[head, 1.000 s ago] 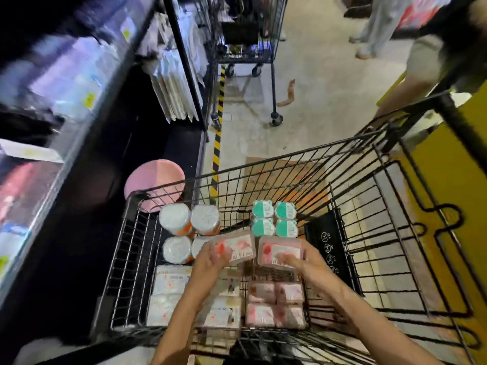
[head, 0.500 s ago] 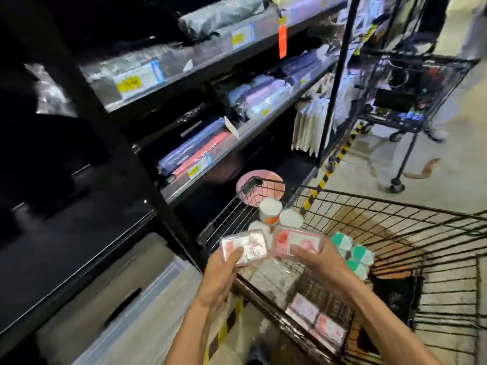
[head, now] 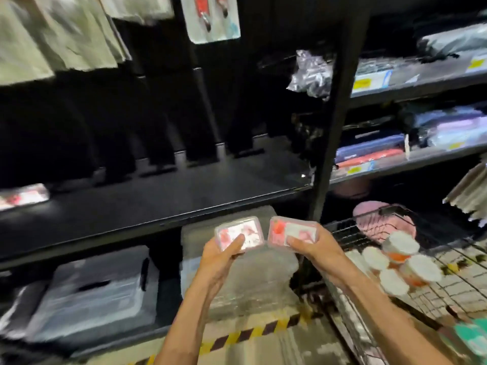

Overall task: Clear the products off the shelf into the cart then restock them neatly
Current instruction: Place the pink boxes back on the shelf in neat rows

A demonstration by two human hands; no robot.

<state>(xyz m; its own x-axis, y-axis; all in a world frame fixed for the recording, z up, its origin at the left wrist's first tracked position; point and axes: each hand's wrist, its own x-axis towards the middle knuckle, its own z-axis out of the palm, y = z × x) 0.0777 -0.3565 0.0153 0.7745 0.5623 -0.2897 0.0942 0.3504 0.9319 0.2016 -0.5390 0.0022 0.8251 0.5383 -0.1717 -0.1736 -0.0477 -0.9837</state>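
My left hand [head: 224, 252] grips a clear pink-labelled box [head: 246, 231] and my right hand [head: 313, 245] grips a second pink box [head: 286, 230]. Both boxes are held side by side, just below the front edge of a wide black shelf board [head: 158, 204], which is mostly bare. One similar pink package [head: 22, 197] lies at that shelf's far left. The wire cart [head: 350, 233] stands at the right, holding several white-lidded round tubs [head: 400, 256] and teal-topped packs [head: 471, 335].
A black upright post [head: 332, 143] separates the bare shelf from stocked shelves of bagged goods [head: 369, 151] on the right. Clear plastic bins [head: 92, 293] sit under the shelf. Yellow-black floor tape [head: 250, 333] runs along the base. Hanging packets [head: 213, 19] are above.
Both hands lifted the two pink boxes out of the cart and carried them left, toward the black shelf. My view swung from the cart up to the shelving.
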